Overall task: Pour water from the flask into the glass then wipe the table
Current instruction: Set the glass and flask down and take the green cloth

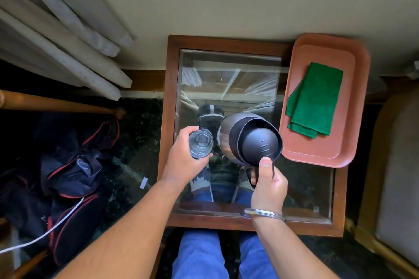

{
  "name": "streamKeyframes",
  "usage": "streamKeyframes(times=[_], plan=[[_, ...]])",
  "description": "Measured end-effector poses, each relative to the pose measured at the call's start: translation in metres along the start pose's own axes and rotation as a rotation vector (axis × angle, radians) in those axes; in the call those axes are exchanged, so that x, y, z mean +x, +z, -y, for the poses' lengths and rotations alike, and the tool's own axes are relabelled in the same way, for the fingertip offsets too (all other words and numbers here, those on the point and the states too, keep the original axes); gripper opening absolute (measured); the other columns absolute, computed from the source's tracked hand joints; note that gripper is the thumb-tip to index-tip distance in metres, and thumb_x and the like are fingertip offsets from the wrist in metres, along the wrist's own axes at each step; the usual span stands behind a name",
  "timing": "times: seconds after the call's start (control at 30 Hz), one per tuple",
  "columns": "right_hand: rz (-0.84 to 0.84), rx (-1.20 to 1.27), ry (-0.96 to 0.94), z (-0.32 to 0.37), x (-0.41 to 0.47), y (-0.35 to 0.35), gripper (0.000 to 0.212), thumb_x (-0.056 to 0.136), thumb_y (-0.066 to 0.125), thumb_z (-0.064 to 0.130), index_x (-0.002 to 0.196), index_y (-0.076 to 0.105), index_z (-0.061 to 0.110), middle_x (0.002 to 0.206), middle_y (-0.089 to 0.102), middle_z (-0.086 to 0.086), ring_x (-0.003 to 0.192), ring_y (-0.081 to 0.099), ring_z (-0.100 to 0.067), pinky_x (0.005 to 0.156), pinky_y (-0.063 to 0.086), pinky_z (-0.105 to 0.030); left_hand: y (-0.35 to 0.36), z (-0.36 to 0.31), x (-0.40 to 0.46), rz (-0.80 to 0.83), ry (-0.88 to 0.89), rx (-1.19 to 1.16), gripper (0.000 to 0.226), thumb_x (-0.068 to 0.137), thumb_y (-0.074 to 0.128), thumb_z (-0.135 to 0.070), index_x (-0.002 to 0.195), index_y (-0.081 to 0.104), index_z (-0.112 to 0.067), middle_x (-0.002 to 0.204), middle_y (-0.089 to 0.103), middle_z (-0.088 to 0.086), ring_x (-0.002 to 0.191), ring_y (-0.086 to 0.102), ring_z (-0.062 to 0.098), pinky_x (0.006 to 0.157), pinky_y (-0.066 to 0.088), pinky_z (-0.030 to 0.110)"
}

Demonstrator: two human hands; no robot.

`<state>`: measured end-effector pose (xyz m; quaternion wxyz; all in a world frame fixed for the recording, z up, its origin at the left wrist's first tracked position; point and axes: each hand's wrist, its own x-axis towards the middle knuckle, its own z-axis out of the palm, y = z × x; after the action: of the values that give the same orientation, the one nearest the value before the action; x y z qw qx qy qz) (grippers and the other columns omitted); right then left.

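Glass-top table [335, 222]: left hand [183, 158] grips glass [201, 144]; right hand [268, 186] grips flask [249, 140] handle, seemingly tilted glassward.

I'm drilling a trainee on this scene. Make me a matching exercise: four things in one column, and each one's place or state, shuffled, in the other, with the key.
Things
1. glass
2. flask
3. green cloth
4. bracelet

Places or states
A. lies folded on the orange tray
B. circles the right wrist
C. held in the left hand, mouth toward the camera
D. held by its handle in the right hand, tilted toward the glass

Pairs: 1-C, 2-D, 3-A, 4-B
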<state>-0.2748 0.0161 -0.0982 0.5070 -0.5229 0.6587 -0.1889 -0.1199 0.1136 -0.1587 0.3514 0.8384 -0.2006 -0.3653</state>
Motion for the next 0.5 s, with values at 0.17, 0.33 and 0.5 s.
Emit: streamKeyframes(times=[0.17,0.33,0.5], plan=[[0.021,0.059,0.000,0.001,0.004,-0.006,0.040,0.075,0.044,0.058,0.059,0.047,0.021,0.061,0.048,0.005,0.063,0.042,-0.011,0.064,0.039,-0.038,0.003,-0.006,0.000,0.020,-0.004,0.027,0.084,0.070,0.093,-0.024,0.135,0.041,-0.036,0.128,0.051,-0.018,0.120,0.052,0.005,0.098,0.045,0.014],[-0.027,0.030,0.023,-0.002,0.031,-0.029,0.046,0.075,0.034,0.056,0.070,0.060,0.018,0.081,0.061,-0.018,0.079,0.055,-0.031,0.080,0.046,-0.044,-0.006,-0.010,-0.003,0.070,-0.008,0.077,0.099,0.068,0.091,-0.045,0.148,0.033,-0.034,0.153,0.042,-0.012,0.139,0.039,0.006,0.115,0.037,0.031],[0.013,-0.282,-0.271,-0.006,0.122,-0.053,0.046,0.090,0.035,0.046,0.109,0.061,0.013,0.109,0.063,-0.010,0.108,0.057,-0.029,0.095,0.042,-0.038,-0.027,-0.021,0.022,-0.021,0.054,0.146,0.079,0.090,0.058,-0.057,0.156,0.028,-0.026,0.160,0.036,-0.005,0.147,0.032,0.011,0.118,0.033,0.040]])
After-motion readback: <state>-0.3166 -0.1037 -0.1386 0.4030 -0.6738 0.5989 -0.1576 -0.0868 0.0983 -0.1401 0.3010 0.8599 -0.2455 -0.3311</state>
